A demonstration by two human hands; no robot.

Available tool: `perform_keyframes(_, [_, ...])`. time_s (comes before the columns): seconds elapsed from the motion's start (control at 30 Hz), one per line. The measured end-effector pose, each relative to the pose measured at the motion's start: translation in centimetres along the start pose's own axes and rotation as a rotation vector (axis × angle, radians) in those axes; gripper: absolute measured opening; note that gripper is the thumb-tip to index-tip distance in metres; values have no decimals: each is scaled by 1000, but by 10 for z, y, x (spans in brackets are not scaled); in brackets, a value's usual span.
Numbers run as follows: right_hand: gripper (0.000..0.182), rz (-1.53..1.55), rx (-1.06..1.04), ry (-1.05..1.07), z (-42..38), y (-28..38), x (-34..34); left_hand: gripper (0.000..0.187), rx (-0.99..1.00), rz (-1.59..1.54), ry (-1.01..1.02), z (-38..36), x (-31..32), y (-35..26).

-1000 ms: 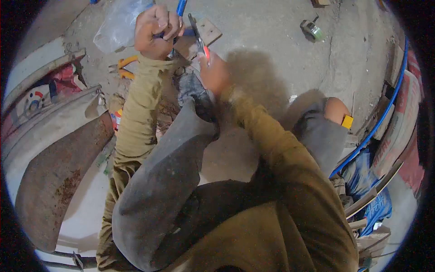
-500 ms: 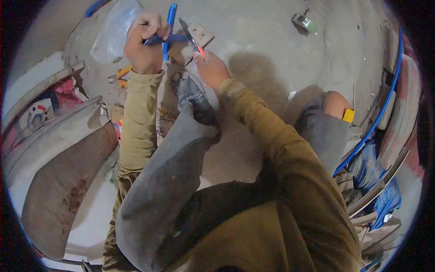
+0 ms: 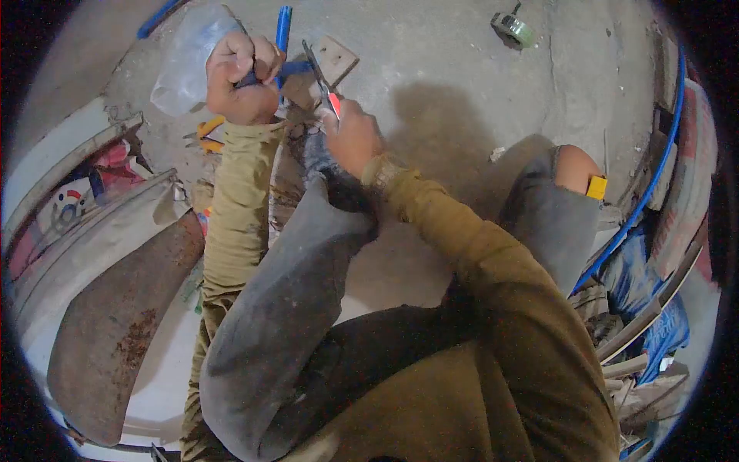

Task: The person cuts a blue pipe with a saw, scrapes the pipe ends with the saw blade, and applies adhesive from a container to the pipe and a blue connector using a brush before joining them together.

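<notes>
My left hand (image 3: 242, 81) is closed in a fist around a short dark blue strip (image 3: 294, 68), whose end sticks out to the right. Between the fingers of my right hand (image 3: 356, 138) is a tool with a red handle (image 3: 334, 105) and a long, narrow dark blade (image 3: 315, 65). The blade points up and away, crossing the strip's free end in this view. Behind the left fist, a bright blue pipe (image 3: 284, 29) lies on the floor. A beige socket plate (image 3: 339, 58) with holes is just beyond the blade.
Orange-handled pliers (image 3: 208, 132) lie left of my left wrist, below a clear plastic bag (image 3: 181, 65). A round greenish roll (image 3: 514, 32) is on the concrete floor ahead. Along the right runs a blue hose (image 3: 654, 185) beside piled scraps. A rusty brown panel (image 3: 115, 323) leans at left.
The left fist has turned and drawn slightly left, so less of the strip shows. My right hand has shifted down a little with the tool. The view has moved slightly.
</notes>
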State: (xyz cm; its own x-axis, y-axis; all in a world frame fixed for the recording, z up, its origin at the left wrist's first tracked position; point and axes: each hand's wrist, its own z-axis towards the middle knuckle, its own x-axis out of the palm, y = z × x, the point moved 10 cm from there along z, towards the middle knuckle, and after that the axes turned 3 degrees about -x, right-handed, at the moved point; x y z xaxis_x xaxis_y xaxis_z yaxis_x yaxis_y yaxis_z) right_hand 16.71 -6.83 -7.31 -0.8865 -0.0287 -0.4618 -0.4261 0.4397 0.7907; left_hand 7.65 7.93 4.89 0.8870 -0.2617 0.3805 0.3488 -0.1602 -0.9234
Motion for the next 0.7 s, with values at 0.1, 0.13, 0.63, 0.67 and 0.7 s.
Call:
perform_keyframes(0.1, [36, 35, -61, -49, 11, 1, 3, 17, -5, 27, 0, -2, 2, -2])
perform_keyframes(0.13, [36, 38, -53, -40, 10, 5, -2, 17, -5, -7, 15, 1, 2, -2])
perform_keyframes(0.63, [40, -54, -56, 33, 14, 6, -8, 19, -62, -91, 182, 6, 8, 0])
perform_keyframes(0.67, [40, -84, -42, 46, 11, 9, -9, 21, -58, -84, 182, 5, 6, 1])
perform_keyframes(0.7, [41, -66, 3, 74, 5, 8, -5, 22, -59, -80, 179, 4, 6, 1])
